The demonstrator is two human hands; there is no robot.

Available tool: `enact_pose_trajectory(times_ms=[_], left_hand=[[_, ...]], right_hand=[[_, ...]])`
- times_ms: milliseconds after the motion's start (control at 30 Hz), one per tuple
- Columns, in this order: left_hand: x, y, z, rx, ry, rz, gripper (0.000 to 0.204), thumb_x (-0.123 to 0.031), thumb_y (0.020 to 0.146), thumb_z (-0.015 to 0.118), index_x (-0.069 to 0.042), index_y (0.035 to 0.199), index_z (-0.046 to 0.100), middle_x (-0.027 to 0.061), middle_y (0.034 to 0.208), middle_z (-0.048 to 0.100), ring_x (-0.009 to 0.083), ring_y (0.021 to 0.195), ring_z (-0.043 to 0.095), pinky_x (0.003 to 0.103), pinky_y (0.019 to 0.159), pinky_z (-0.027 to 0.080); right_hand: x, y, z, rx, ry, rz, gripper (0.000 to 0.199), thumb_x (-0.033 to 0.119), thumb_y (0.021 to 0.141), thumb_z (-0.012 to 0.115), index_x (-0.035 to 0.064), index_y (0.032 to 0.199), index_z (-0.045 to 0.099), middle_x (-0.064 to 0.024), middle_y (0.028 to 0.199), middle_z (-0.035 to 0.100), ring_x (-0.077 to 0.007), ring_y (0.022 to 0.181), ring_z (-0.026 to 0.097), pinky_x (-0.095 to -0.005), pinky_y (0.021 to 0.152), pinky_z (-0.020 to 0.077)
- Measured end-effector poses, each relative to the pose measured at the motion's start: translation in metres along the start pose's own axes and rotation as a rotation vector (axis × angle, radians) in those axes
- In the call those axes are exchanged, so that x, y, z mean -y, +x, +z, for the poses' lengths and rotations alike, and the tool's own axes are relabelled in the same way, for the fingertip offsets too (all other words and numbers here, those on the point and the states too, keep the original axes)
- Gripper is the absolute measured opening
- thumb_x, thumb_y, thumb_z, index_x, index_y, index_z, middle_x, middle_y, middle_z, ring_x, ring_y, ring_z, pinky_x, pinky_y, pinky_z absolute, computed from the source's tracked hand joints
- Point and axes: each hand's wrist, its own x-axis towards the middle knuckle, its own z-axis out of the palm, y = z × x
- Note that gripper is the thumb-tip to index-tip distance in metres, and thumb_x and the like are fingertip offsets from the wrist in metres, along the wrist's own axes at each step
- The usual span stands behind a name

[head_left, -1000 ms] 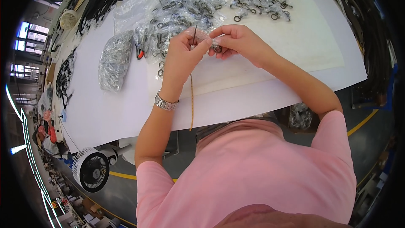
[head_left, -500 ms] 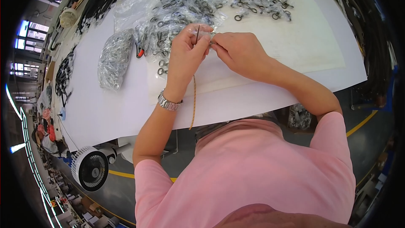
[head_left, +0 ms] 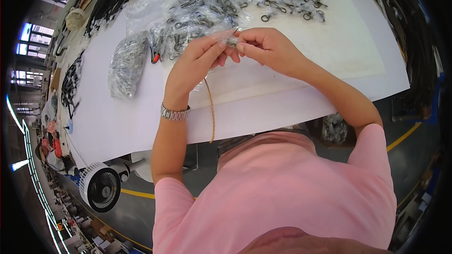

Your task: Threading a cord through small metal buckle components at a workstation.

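Note:
Both hands meet over the near side of a large heap of plastic-wrapped dark metal ring fittings (head_left: 207, 7). Between my fingertips is a small metal fitting in clear plastic (head_left: 231, 41), mostly covered by them. My left hand (head_left: 200, 59) is closed in a pinch on its left side, and my right hand (head_left: 273, 49) pinches it from the right. A thin orange-brown cord (head_left: 212, 113) hangs from below my left hand towards the table's front edge; its upper end is hidden.
A smaller group of wrapped fittings (head_left: 294, 2) lies at the far right. Left of the big heap are a red-and-black handled tool (head_left: 156, 57) and a full clear plastic bag (head_left: 128, 66). A white fan (head_left: 101, 188) stands by the table's front left corner.
My left hand has shifted left and turned, and the cord has swung slightly left with it. The dark, thin piece that stood up between my left fingers no longer shows. My right fingers have shifted their hold.

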Motion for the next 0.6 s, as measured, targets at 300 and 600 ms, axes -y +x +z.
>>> enact_pose_trajectory(times_ms=[300,600], left_hand=[[-0.001,-0.007,-0.01,0.063,-0.051,0.018,0.039,-0.009,0.106,0.05,-0.001,0.143,0.059,0.0032,0.084,0.07,0.0066,0.069,0.046,0.022,0.063,0.043],[0.0,-0.001,0.024,-0.067,-0.149,-0.004,0.037,-0.009,0.106,0.05,0.0,0.14,0.061,0.0014,0.081,0.065,0.0066,0.065,0.043,0.022,0.06,0.038]], right_hand=[[0.003,-0.002,0.002,-0.157,-0.399,-0.123,0.026,0.025,0.098,0.06,0.0013,0.089,0.065,-0.015,0.069,0.059,-0.0327,0.063,0.056,-0.0437,0.062,0.0438],[0.002,-0.005,0.008,-0.247,-0.252,-0.006,0.025,0.023,0.099,0.06,-0.0001,0.089,0.064,-0.0126,0.067,0.055,-0.0233,0.059,0.053,-0.0403,0.059,0.0425]])
